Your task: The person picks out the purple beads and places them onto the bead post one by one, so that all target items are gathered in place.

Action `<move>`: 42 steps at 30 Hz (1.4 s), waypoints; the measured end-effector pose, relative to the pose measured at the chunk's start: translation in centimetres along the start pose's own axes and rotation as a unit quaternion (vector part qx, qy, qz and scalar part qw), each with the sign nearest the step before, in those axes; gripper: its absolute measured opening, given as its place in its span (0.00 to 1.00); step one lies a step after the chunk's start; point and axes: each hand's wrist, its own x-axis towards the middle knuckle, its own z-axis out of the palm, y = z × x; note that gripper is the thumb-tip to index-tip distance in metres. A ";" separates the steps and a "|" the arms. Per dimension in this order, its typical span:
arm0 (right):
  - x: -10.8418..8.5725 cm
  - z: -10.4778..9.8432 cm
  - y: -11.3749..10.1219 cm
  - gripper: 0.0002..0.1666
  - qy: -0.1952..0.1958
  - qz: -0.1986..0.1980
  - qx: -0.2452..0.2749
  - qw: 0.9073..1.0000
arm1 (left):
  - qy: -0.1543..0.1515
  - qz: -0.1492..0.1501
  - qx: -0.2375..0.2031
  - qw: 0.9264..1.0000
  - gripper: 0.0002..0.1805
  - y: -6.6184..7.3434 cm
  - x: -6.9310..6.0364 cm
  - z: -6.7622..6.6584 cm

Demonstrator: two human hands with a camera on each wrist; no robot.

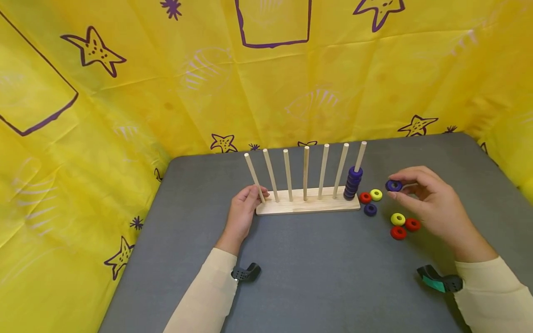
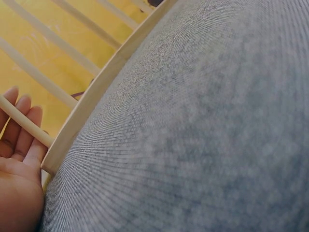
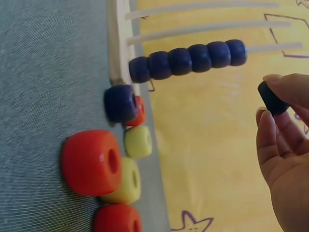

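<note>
A wooden peg stand (image 1: pixel 308 206) with several upright pegs stands on the table. Several dark purple beads (image 1: pixel 353 183) are stacked on its rightmost peg (image 1: pixel 360 157); in the right wrist view these stacked beads (image 3: pixel 180 61) sit close together. My left hand (image 1: pixel 243 210) holds the stand's left end, its fingers (image 2: pixel 24 128) behind the end peg (image 2: pixel 26 124). To the right of the stack, my right hand (image 1: pixel 429 199) pinches another dark purple bead (image 1: pixel 393 186) between thumb and fingers, raised above the table and apart from the pegs.
Loose beads lie right of the stand: a purple bead (image 1: pixel 370 210), a red bead (image 1: pixel 365 198) and a yellow bead (image 1: pixel 376 194). Nearer me are another yellow bead (image 1: pixel 398 219) and two red beads (image 1: pixel 398 232). A yellow patterned cloth (image 1: pixel 266 92) hangs behind the grey table (image 1: pixel 316 277).
</note>
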 end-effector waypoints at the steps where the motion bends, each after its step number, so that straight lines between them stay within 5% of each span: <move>1: 0.1 0.0 -0.2 0.23 0.002 -0.001 0.003 1.000 | 0.000 0.000 0.001 1.000 0.24 0.0 0.0 0.0; 34: 5.5 0.7 -6.7 0.33 0.003 -0.152 0.019 0.988 | -0.006 0.006 -0.019 1.000 0.23 0.0 0.1 -0.1; 42: 6.5 1.1 -7.7 0.29 0.000 -0.133 0.015 0.991 | -0.008 0.006 -0.020 1.000 0.23 0.0 0.0 -0.1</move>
